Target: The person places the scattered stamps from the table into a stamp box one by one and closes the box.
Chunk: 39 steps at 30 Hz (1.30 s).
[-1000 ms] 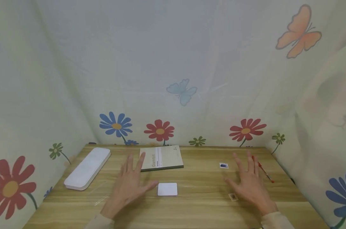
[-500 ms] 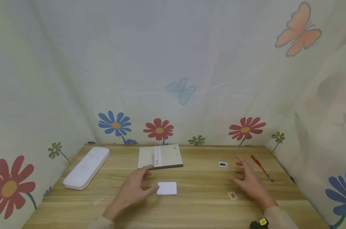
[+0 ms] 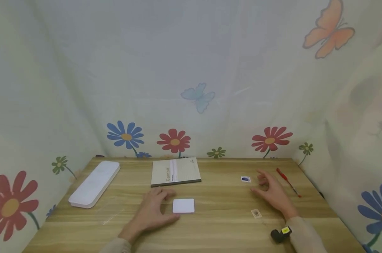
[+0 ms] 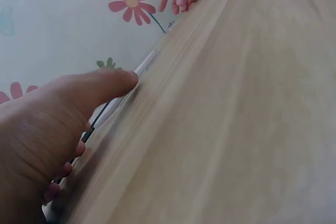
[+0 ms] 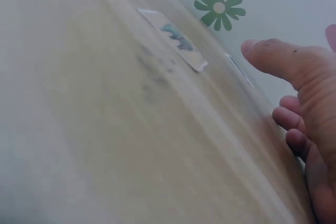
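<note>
A small white card [image 3: 183, 206] with rounded corners lies on the wooden table. My left hand [image 3: 154, 209] is spread around its left side, fingertips near the far left corner and thumb by the near left corner. In the left wrist view the thumb overlaps the white card [image 4: 107, 114]. Loosely bent, my right hand [image 3: 274, 193] hovers low over the table and holds nothing. Just left of its fingers is a stamp with a blue picture [image 3: 246, 179]. Nearer the front lies a brownish stamp [image 3: 256, 213], also seen in the right wrist view as a stamp [image 5: 181, 43].
A notebook [image 3: 184, 172] marked "Gambit" lies behind the card. On the left sits a long white case [image 3: 95, 184], with a clear shiny strip [image 3: 113, 216] near it. A red pen [image 3: 288, 182] lies at the right. Flowered curtain surrounds the table.
Both hands, spread wide at first, have relaxed their fingers. The left hand has lowered around the white card's left side; the right hand's fingers are more bent. The things on the table stay put.
</note>
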Each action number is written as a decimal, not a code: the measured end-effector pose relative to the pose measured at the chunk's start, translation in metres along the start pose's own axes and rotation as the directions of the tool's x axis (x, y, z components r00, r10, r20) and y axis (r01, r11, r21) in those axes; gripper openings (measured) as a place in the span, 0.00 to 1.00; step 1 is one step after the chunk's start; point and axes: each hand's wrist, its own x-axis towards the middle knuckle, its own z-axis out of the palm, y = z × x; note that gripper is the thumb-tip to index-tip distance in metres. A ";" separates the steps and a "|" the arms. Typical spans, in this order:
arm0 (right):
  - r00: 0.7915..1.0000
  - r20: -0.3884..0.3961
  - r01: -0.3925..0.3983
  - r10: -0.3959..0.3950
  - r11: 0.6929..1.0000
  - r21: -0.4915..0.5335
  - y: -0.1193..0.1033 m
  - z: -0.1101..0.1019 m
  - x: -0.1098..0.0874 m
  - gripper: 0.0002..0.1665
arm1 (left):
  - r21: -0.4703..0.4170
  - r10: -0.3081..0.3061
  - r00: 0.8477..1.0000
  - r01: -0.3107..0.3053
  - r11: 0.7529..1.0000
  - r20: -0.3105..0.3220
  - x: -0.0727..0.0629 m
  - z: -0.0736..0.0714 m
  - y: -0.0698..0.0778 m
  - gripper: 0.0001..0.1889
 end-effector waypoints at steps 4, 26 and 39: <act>1.000 0.007 0.017 -0.017 1.000 -0.024 0.001 0.002 0.009 0.52 | 0.012 0.032 0.999 -0.032 0.999 -0.004 0.001 0.001 -0.003 0.40; 0.996 0.072 0.057 -0.045 0.982 -0.180 -0.012 0.010 0.014 0.35 | -0.028 0.037 0.999 -0.037 0.999 -0.012 -0.002 0.004 -0.003 0.31; 1.000 0.002 0.002 -0.002 0.990 -0.138 -0.020 0.015 0.013 0.19 | -0.037 0.018 1.000 -0.017 0.999 0.018 -0.001 0.005 -0.003 0.32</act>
